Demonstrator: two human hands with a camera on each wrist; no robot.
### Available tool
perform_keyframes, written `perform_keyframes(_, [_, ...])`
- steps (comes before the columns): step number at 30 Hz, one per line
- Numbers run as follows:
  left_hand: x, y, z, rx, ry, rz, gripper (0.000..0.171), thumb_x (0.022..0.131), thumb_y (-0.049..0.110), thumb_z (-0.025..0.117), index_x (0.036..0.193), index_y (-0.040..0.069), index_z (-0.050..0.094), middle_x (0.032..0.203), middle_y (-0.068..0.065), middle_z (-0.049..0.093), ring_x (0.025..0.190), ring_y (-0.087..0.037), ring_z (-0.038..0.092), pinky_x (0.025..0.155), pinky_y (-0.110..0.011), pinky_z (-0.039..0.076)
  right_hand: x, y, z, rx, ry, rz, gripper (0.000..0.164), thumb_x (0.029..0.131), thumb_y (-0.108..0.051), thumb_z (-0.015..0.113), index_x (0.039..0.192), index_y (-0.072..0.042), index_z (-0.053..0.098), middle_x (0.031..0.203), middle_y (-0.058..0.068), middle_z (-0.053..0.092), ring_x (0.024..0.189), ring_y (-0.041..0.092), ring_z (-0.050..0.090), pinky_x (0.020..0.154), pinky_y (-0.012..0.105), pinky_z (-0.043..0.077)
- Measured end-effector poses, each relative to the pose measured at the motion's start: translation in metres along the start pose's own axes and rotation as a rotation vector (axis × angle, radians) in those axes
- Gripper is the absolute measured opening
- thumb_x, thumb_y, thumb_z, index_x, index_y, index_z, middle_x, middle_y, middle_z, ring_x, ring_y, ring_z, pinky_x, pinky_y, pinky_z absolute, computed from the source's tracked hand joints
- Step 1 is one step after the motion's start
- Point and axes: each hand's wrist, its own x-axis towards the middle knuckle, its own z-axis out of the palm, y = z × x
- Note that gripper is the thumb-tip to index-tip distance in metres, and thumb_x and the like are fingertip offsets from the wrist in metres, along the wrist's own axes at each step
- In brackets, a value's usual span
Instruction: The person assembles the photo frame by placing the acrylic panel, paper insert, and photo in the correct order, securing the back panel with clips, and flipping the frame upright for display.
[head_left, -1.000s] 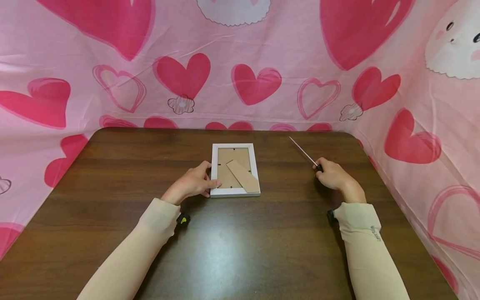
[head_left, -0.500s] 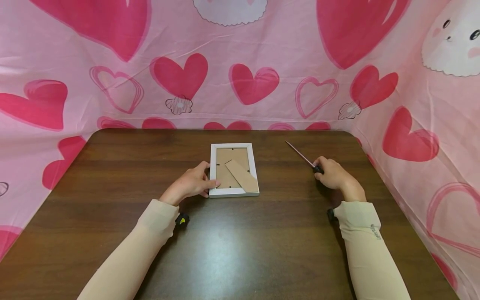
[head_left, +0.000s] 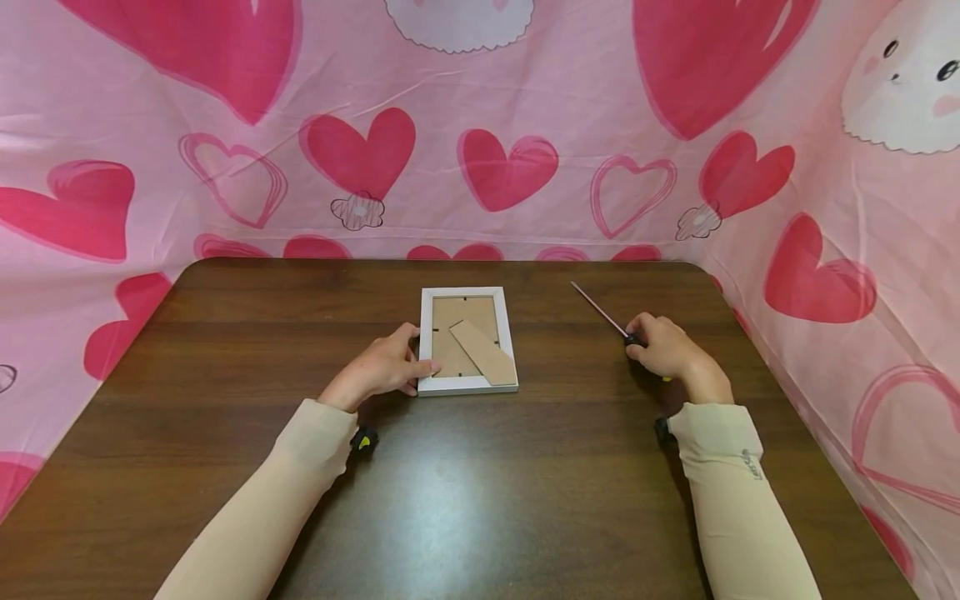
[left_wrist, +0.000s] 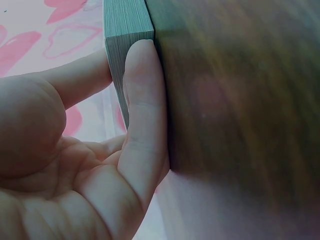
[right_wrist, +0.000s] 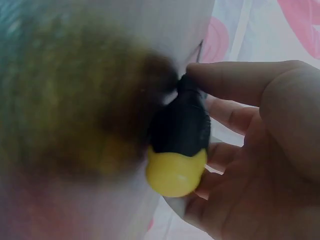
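Observation:
A white picture frame [head_left: 506,329] lies face down at the table's middle. Its brown backing board [head_left: 446,350] shows small dark tabs, and a tan easel stand [head_left: 483,354] slants across it. My left hand [head_left: 381,362] grips the frame's lower left side, thumb over the border and fingers along the outer edge. In the left wrist view one finger lies against the frame's grooved edge [left_wrist: 130,22]. Off to the right, my right hand [head_left: 663,348] holds a screwdriver [head_left: 600,309] by its black and yellow handle [right_wrist: 181,127]. The shaft slants far-left, apart from the frame.
The brown wooden table [head_left: 450,500] has rounded far corners. Pink cloth [head_left: 427,75] printed with hearts hangs behind it and along its sides. A dark wrist strap piece [head_left: 365,438] sits at the left cuff.
The screwdriver's tip has dipped slightly and shifted a little left, and the yellow handle end now shows below my right hand. My left hand and the frame have stayed put.

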Motion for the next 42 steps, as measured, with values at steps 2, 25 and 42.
perform_keyframes(2, [0.000, 0.000, 0.000, 0.006, 0.004, -0.004, 0.064, 0.088, 0.028, 0.071, 0.137, 0.008, 0.034, 0.090, -0.016, 0.055, 0.065, -0.022, 0.062, 0.063, -0.033, 0.056, -0.001, -0.002, -0.003, -0.004, 0.014, 0.025, 0.029, 0.093, -0.015, 0.059, 0.117, -0.002, 0.050, 0.101, 0.018, 0.050, 0.098, 0.039, 0.042, 0.083, 0.057, 0.037])
perform_keyframes(25, [-0.005, 0.006, 0.003, 0.338, 0.229, 0.071, 0.020, 0.085, 0.025, 0.063, 0.085, 0.008, 0.052, 0.067, -0.006, 0.058, 0.049, -0.014, 0.058, 0.052, -0.032, 0.048, 0.010, -0.097, 0.001, 0.152, 0.157, -0.256, 0.025, 0.092, -0.014, 0.060, 0.115, -0.005, 0.055, 0.098, 0.007, 0.061, 0.091, 0.021, 0.056, 0.080, 0.043, 0.050])
perform_keyframes(42, [-0.002, 0.000, -0.014, 0.344, 0.378, 0.117, 0.025, 0.086, 0.029, 0.062, 0.094, 0.009, 0.049, 0.077, -0.006, 0.056, 0.074, -0.028, 0.053, 0.063, -0.038, 0.043, 0.038, -0.157, 0.021, 0.258, 0.137, -0.237, 0.029, 0.093, -0.021, 0.060, 0.120, -0.009, 0.056, 0.105, 0.004, 0.063, 0.094, 0.017, 0.058, 0.086, 0.038, 0.049])
